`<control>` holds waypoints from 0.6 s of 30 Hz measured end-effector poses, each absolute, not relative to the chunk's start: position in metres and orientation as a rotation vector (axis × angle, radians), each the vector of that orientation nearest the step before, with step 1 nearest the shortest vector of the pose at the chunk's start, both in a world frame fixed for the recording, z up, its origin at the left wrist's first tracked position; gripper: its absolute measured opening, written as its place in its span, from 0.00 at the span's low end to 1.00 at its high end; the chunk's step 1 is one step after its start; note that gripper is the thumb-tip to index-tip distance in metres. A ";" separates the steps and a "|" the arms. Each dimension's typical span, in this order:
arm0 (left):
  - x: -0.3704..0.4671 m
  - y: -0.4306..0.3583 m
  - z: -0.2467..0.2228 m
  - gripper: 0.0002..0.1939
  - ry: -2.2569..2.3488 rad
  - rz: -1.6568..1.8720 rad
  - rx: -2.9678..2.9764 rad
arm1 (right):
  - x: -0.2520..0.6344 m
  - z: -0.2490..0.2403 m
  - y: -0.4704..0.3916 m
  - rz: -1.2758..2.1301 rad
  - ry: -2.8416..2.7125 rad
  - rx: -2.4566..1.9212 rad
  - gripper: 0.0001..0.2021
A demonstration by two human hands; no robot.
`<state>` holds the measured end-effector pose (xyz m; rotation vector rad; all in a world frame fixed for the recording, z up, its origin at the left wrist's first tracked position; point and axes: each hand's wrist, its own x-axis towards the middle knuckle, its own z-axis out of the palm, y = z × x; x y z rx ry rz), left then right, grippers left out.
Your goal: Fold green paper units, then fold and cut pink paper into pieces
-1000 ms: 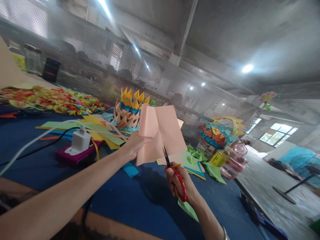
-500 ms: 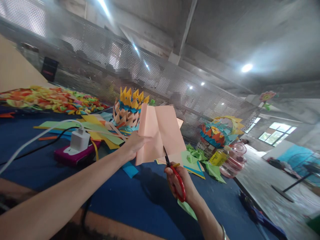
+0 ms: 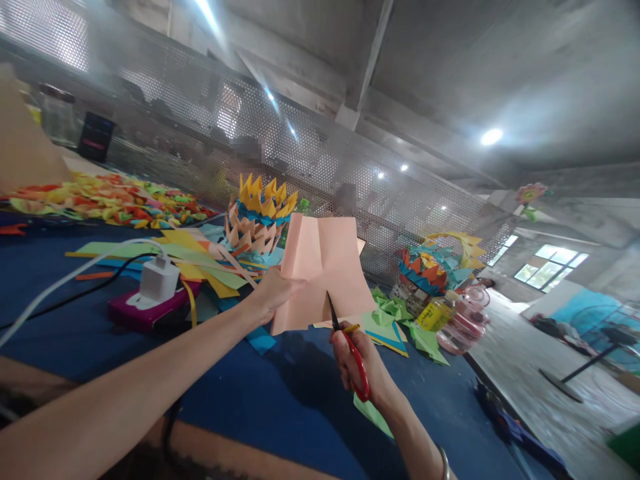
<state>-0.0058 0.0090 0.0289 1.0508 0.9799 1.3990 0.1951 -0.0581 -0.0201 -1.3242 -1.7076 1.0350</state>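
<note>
My left hand pinches the left side of a creased, pale pink sheet of paper, held raised above the blue table. A pair of scissors with red handles is gripped in my right hand. Its dark blade lies at the lower part of the sheet, pointing up along the paper; the other blade cannot be made out. Behind the sheet stands a folded-paper basket with yellow, blue and pink points. Just right of the paper lie green paper pieces.
Left are a purple power strip with a white charger, cables and paper strips. Scraps heap behind. Right stand another paper basket, a yellow-labelled bottle and a pink jug; a blue tool lies nearer.
The pink sheet has shifted and tilted slightly, its top a little lower and further right. Its lower part has moved around the scissors' blade. Both hands keep their grip.
</note>
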 end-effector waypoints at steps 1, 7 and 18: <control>-0.005 0.009 0.028 0.19 0.975 1.391 1.064 | 0.195 -0.021 -0.057 1.033 -1.699 -1.320 0.23; -0.004 0.008 0.024 0.22 0.982 1.395 1.128 | 0.190 -0.021 -0.057 1.098 -1.645 -1.290 0.20; -0.003 0.010 0.021 0.20 1.031 1.425 1.220 | 0.188 -0.023 -0.058 1.053 -1.648 -1.314 0.21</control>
